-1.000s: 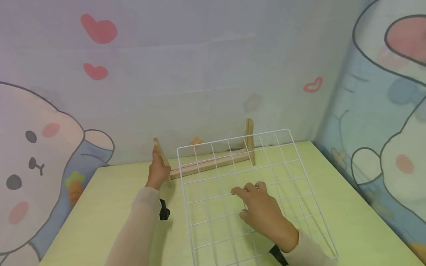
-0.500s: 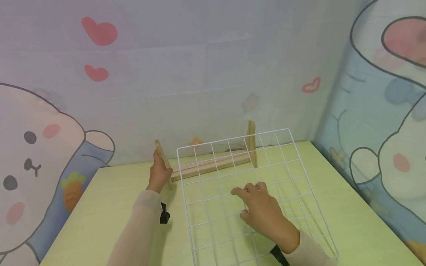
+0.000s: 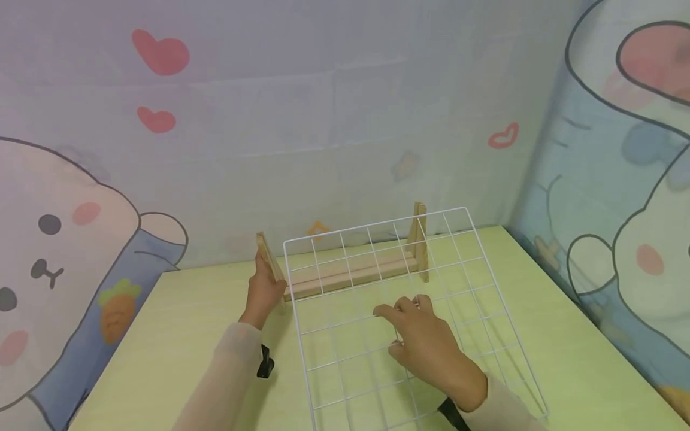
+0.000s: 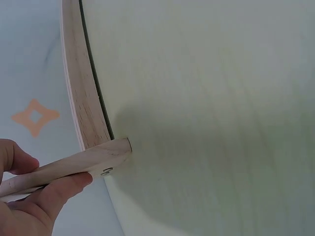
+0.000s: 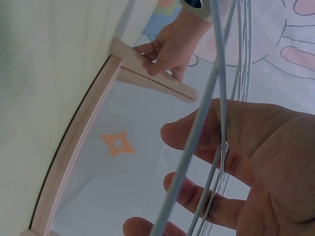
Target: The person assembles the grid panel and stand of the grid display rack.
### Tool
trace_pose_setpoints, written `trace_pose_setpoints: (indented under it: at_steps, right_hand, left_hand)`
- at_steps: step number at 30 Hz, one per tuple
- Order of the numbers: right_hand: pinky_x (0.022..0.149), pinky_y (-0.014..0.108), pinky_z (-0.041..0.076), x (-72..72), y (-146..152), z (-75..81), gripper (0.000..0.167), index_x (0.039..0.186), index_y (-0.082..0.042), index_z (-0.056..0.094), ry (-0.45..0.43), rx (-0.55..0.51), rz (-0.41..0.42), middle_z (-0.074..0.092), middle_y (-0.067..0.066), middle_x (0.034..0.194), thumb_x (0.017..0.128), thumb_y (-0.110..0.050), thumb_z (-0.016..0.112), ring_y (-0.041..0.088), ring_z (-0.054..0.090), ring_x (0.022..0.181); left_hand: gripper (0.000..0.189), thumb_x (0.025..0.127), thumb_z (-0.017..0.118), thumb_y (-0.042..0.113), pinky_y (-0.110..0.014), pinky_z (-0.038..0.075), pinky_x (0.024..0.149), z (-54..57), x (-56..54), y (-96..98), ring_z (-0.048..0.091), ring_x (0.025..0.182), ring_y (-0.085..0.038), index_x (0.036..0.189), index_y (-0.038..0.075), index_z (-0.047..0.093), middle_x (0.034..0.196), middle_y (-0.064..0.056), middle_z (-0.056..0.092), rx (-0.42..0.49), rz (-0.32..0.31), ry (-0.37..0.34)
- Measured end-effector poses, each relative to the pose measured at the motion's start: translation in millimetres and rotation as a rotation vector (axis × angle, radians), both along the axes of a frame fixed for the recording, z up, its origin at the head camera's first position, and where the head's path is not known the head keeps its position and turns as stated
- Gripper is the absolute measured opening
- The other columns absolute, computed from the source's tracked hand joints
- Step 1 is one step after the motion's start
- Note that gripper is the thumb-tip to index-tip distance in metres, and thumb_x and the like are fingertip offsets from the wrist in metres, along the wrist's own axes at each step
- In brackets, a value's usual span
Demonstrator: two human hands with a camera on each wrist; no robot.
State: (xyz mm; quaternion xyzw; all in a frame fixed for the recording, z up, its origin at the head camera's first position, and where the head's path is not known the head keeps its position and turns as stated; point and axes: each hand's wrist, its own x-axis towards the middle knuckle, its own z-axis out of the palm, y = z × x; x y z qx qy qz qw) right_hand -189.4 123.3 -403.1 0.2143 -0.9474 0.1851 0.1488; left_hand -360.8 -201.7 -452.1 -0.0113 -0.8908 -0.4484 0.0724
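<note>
Brace wooden stand (image 3: pixel 336 281), control wire grid (image 3: pixel 345 324)

The left hand (image 3: pixel 264 292) pinches the stand's nine-o'clock upright (image 3: pixel 271 258); the right hand (image 3: pixel 428 338) grips the grid's wires. From there the stand lies toward ten o'clock. Ideally, steady the upright and keep the grid from knocking it.

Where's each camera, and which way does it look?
Head: on the head, facing forward and down at the wire grid and wooden frame; left hand, right hand, sleeves show.
Left wrist: on that wrist, facing the frame; left hand shows.
Right wrist: on that wrist, facing grid and frame; both hands show.
Wrist views share the orange star.
</note>
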Motion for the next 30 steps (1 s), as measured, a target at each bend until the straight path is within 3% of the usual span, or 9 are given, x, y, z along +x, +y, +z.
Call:
trace_pose_setpoints:
  at_steps: [6,16,19,25,30]
  right_hand:
    - [0.041,0.017,0.028,0.6,-0.8,-0.1,0.059,0.13,-0.017,0.071,0.014,0.004,0.009,0.061,0.0,0.101,0.076,0.002,0.083,0.029,0.049,0.095]
    - [0.041,0.017,0.028,3.4,-3.4,1.8,0.059,0.129,-0.018,0.071,0.015,0.009,0.012,0.06,-0.001,0.1,0.075,0.002,0.082,0.031,0.052,0.099]
    - [0.041,0.017,0.029,3.8,-4.6,3.3,0.059,0.131,-0.018,0.071,0.014,0.01,0.015,0.061,-0.001,0.101,0.076,0.001,0.082,0.033,0.053,0.102]
    - [0.041,0.017,0.029,3.4,-7.8,6.2,0.06,0.133,-0.018,0.07,0.008,0.001,0.032,0.063,0.002,0.105,0.077,0.002,0.082,0.032,0.052,0.103]
    - [0.041,0.017,0.031,3.2,-8.9,8.1,0.062,0.133,-0.018,0.07,0.027,0.003,0.033,0.067,0.007,0.113,0.076,0.002,0.084,0.033,0.053,0.103]
  left_hand:
    - [0.099,0.093,0.058,-0.004,-0.042,0.064,0.064,-3.4,8.1,5.7,0.072,0.097,-0.051,0.167,0.003,-0.007,0.142,-0.048,0.048,-0.001,0.004,0.026]
    - [0.096,0.095,0.064,-0.006,-0.054,0.063,0.076,-6.8,25.3,14.2,0.068,0.107,-0.057,0.167,0.005,0.002,0.132,-0.046,0.057,-0.037,-0.015,0.109]
    - [0.096,0.093,0.066,-0.005,-0.055,0.062,0.076,-8.7,31.6,16.7,0.071,0.101,-0.054,0.167,0.004,0.005,0.124,-0.042,0.064,-0.06,-0.026,0.135]
    - [0.092,0.091,0.064,-0.006,-0.047,0.06,0.06,-12.0,45.7,21.8,0.072,0.075,-0.042,0.164,-0.003,0.007,0.108,-0.034,0.069,-0.101,-0.018,0.166]
    - [0.093,0.09,0.064,-0.009,-0.043,0.059,0.058,-8.4,58.7,28.9,0.071,0.071,-0.037,0.165,0.003,0.009,0.104,-0.036,0.069,-0.071,-0.025,0.147]
